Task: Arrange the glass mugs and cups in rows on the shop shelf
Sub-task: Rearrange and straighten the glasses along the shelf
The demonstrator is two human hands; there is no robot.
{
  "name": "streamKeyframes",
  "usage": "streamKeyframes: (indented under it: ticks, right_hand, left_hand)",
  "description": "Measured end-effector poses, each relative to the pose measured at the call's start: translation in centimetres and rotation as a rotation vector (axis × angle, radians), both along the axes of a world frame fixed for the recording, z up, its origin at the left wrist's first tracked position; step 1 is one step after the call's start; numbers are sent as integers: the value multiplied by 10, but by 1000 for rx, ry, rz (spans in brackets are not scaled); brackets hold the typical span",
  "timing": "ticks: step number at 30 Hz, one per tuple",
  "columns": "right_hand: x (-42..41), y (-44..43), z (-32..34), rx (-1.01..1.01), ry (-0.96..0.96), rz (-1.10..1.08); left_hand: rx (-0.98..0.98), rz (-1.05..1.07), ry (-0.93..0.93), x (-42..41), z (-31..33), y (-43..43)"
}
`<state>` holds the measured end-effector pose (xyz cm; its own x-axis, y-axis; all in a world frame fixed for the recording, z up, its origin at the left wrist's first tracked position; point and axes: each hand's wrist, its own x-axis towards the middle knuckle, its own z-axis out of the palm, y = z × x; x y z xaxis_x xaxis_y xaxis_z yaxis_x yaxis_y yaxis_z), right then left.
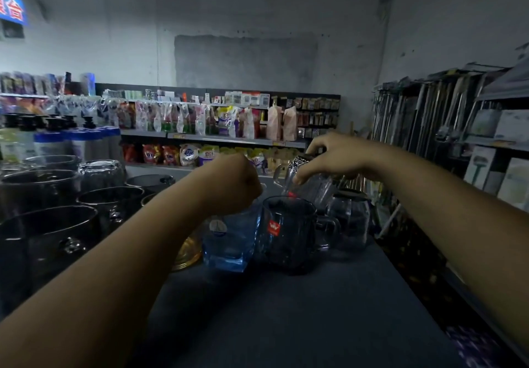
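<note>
On the dark shelf top (300,319) stand a light blue glass cup (229,238) and, right beside it, a dark blue glass mug (289,233) with a red sticker. My left hand (229,184) is closed over the light blue cup's rim and grips it. My right hand (337,158) holds a clear patterned glass mug (309,184), tilted upside down, above and just behind the dark blue mug. A rounded clear glass jug (350,216) with a handle stands to the right, under my right wrist.
Dark round pots (48,233) and an upturned glass bowl (101,173) crowd the shelf's left side. A gold-rimmed dish (187,250) lies left of the blue cup. Metal tools hang on a rack (429,115) at right. Detergent shelves (217,138) stand behind.
</note>
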<state>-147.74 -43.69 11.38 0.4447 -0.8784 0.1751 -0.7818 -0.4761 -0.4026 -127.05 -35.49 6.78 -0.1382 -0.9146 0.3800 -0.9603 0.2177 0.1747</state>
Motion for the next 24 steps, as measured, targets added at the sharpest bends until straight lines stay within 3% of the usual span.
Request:
streamKeyframes:
  ticks: [17, 24]
  right_hand:
    - [23, -27, -11, 49, 413, 138]
    - [10, -12, -29, -85, 324, 178]
  left_hand:
    - [-29, -5, 2, 6, -5, -12]
    - [-69, 6, -23, 1, -5, -9]
